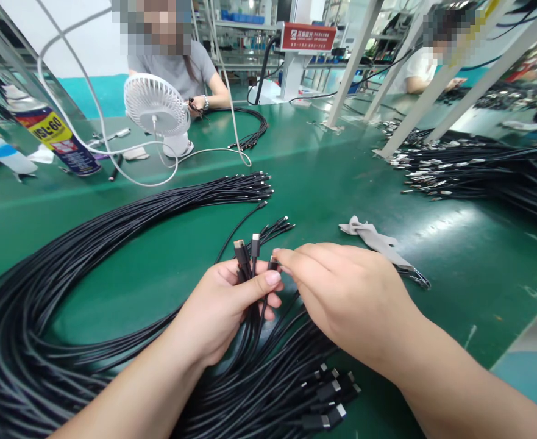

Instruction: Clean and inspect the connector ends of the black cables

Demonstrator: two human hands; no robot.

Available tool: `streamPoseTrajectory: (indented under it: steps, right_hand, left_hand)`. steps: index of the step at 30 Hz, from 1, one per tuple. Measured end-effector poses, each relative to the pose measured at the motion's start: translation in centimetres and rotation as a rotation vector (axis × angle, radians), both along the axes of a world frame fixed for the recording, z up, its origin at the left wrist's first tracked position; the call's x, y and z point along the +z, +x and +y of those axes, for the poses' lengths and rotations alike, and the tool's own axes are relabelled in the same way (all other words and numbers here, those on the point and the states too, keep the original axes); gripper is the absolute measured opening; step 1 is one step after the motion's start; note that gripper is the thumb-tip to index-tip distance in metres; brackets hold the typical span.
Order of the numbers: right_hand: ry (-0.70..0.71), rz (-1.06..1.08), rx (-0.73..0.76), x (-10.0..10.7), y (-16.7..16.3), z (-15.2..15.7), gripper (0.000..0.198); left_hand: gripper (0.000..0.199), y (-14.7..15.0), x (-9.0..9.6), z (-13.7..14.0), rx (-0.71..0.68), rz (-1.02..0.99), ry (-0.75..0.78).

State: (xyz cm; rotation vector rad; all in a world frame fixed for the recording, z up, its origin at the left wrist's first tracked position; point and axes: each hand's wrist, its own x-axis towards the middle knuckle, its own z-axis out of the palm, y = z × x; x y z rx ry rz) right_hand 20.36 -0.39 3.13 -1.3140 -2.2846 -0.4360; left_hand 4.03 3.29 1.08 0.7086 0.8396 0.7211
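Observation:
My left hand (231,299) is closed around several black USB cables (254,323), their plugs sticking up past the thumb. One upright plug (255,245) has a pale metal tip, and thicker plugs stand just left of it. My right hand (345,292) is closed in a pinch, its fingertips at a small black plug (272,263) beside my left thumb. The back of that hand hides most of its fingers. Below both hands lies a large bundle of black cables (268,372), with plug ends (327,390) pointing right.
A long cable bundle (158,207) curves across the green table (314,164). A crumpled grey cloth (373,238) lies to the right. A white fan (156,107) and a spray can (62,140) stand at the left. More cables (469,164) are piled far right. Two co-workers sit beyond.

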Motion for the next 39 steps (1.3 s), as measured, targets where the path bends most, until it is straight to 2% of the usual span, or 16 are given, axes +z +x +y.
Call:
streamPoseTrajectory:
  steps: [24, 39]
  right_hand:
    - [-0.005, 0.011, 0.006, -0.14, -0.02, 0.01, 0.03]
    - [-0.001, 0.026, 0.009, -0.1, 0.02, -0.07, 0.03]
  left_hand:
    - [0.023, 0.06, -0.2, 0.03, 0.015, 0.012, 0.008]
    - [0.02, -0.09, -0.18, 0.02, -0.021, 0.005, 0.01]
